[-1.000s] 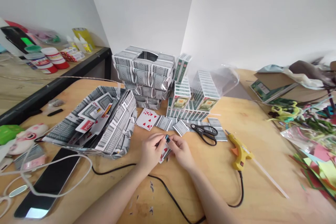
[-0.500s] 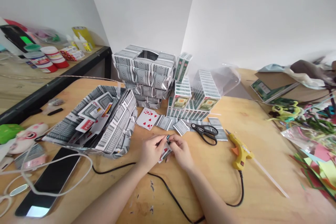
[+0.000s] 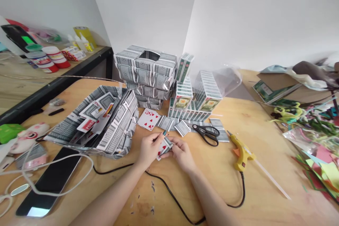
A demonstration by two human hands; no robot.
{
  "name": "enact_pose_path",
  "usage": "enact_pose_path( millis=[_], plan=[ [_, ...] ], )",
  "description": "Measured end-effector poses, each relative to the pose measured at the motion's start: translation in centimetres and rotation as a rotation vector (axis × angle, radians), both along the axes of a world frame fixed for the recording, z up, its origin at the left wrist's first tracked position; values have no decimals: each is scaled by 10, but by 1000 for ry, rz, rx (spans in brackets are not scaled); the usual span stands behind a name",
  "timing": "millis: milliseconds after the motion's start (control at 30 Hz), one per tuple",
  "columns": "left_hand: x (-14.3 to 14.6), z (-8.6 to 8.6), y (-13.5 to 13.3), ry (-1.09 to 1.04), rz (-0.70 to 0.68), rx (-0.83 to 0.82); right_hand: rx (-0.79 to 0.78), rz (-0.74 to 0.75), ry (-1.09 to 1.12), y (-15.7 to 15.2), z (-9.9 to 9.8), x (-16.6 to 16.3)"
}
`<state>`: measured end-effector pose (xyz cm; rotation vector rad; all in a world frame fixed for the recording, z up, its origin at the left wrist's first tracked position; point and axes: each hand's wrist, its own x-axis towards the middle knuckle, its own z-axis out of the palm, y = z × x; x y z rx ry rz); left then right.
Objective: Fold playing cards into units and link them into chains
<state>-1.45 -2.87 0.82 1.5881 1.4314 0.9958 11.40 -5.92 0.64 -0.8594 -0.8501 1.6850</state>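
Note:
Between my two hands is a playing card (image 3: 164, 147) with red hearts, one patterned edge folded over. My left hand (image 3: 150, 150) pinches its left side, thumb on top. From the right, my right hand (image 3: 182, 152) grips the card's other edge with closed fingers. Just beyond my hands lie a fanned pile of heart cards (image 3: 148, 119), a folded card (image 3: 182, 128) with its patterned back up, and a row of other folded cards (image 3: 166, 123). Black-handled scissors (image 3: 208, 134) rest to the right of them.
A yellow glue gun (image 3: 243, 153) with a glue stick lies right, its black cord (image 3: 169, 190) crossing under my arms. Left stands a card-woven basket (image 3: 116, 127) holding loose cards, beside a phone (image 3: 50, 183). Behind are a card-woven box (image 3: 148, 63) and stacked card packs (image 3: 209, 91).
My left hand has shifted slightly left and up. The card is turned so more of its heart face and its folded patterned edge show.

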Motion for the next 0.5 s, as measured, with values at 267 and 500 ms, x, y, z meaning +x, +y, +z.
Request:
enact_pose_path(
  millis=[267,500],
  plan=[
    [2,1,-2,68,-37,113,-25,-47,16,3,-4,0],
    [2,1,-3,22,-126,103,3,-7,-223,3,-4,-1]
  ],
)
